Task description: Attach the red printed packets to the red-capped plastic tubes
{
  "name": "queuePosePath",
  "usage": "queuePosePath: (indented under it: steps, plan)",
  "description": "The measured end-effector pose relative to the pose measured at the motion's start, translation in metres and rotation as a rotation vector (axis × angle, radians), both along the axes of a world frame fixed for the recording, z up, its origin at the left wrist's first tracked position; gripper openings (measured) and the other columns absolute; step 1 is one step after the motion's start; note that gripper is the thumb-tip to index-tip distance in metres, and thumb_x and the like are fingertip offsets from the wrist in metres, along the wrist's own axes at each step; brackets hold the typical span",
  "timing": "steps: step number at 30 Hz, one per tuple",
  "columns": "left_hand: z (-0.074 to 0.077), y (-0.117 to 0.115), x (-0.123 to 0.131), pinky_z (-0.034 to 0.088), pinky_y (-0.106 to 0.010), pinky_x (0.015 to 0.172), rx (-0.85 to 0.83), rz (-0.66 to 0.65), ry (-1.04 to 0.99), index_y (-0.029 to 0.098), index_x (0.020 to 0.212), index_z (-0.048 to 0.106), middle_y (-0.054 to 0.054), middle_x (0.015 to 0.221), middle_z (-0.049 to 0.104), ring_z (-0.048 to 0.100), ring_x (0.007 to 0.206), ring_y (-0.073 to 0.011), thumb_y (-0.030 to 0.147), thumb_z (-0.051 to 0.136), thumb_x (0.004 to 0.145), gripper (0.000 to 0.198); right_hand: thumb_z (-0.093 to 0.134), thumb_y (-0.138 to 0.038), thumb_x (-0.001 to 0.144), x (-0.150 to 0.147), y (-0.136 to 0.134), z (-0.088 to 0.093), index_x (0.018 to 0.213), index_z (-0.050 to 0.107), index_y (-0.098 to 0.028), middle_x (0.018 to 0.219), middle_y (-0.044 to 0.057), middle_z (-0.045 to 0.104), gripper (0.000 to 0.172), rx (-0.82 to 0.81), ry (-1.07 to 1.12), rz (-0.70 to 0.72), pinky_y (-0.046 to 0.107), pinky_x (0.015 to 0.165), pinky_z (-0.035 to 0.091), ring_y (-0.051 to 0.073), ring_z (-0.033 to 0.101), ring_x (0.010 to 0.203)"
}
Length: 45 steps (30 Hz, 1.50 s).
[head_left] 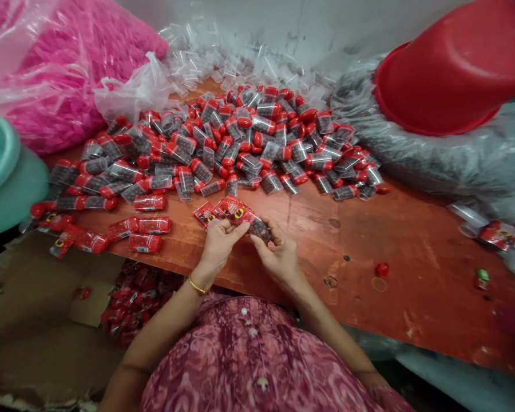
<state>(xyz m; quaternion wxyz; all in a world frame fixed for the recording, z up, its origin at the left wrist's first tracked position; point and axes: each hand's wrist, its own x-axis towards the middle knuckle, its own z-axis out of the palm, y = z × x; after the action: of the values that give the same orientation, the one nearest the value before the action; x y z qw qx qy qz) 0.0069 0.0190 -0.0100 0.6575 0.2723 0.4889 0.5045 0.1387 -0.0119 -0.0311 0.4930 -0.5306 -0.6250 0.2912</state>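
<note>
My left hand (220, 243) pinches a red printed wrapper (236, 209) at its near right edge. My right hand (278, 249) holds a clear container with dark contents (260, 228), its end meeting the wrapper between both hands. Under and beside the held wrapper, more flat red wrappers (205, 214) lie on the table. Beyond my hands spreads a large heap of clear containers with red caps (257, 137). To the left of my hands lie several containers in red wrappers (148, 226).
An orange-brown table (369, 229) carries a loose red cap (381, 269). Pink-filled bag (77, 68) and teal tub (12, 177) stand left; a red bucket (446, 68) rests on a dark-filled bag (433, 154) right. Below left, a cardboard box (38, 320) holds wrapped containers.
</note>
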Motion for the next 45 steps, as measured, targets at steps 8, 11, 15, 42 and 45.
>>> queuePosePath:
  steps: [8,11,15,42,45]
  plan:
    - [0.003,0.002,0.003,0.048,-0.023,0.065,0.017,0.084,-0.127,0.013,0.067,0.066,0.001,0.066,0.067,0.059,0.061,-0.01,0.029,0.083,0.048,0.03,0.06,-0.026,0.08,-0.015,0.0,0.0,0.115,0.057,-0.025,0.108,0.004,0.065,0.035,-0.117,0.194,0.109,0.033,0.09,0.049,0.018,0.061,0.098]
    - [0.002,0.004,0.002,0.048,-0.023,0.067,0.027,0.07,-0.137,0.014,0.069,0.067,0.002,0.069,0.068,0.06,0.063,-0.0099,0.026,0.083,0.047,0.029,0.062,-0.028,0.078,-0.019,0.0,0.0,0.115,0.055,-0.025,0.112,0.004,0.063,0.038,-0.158,0.3,0.104,0.033,0.09,0.049,0.018,0.06,0.101]
    - [0.007,0.007,0.001,0.049,-0.024,0.072,0.049,0.096,-0.17,0.014,0.073,0.068,-0.001,0.074,0.07,0.063,0.07,-0.012,0.028,0.082,0.05,0.03,0.056,-0.037,0.083,-0.02,-0.002,0.002,0.111,0.052,-0.022,0.102,0.004,0.065,0.032,-0.284,0.424,0.135,0.026,0.066,0.053,0.012,0.064,0.071]
    - [0.013,-0.042,-0.168,0.026,-0.055,0.105,0.141,0.106,1.627,0.02,0.104,0.064,-0.011,0.127,0.059,0.043,0.127,-0.0357,0.03,0.053,0.076,0.031,0.049,-0.024,0.086,0.037,0.119,0.001,0.117,0.055,-0.011,0.105,0.018,0.061,0.034,-0.056,-0.927,-0.149,0.039,0.076,0.041,0.029,0.052,0.093]
    - [0.019,-0.053,-0.188,0.022,-0.064,0.103,0.006,-0.036,1.758,0.018,0.124,0.052,-0.014,0.145,0.037,0.03,0.133,-0.0412,0.025,0.05,0.075,0.049,0.043,-0.02,0.087,0.037,0.095,-0.007,0.114,0.055,-0.01,0.101,0.017,0.062,0.031,-0.074,-0.954,-0.065,0.038,0.076,0.04,0.027,0.053,0.09]
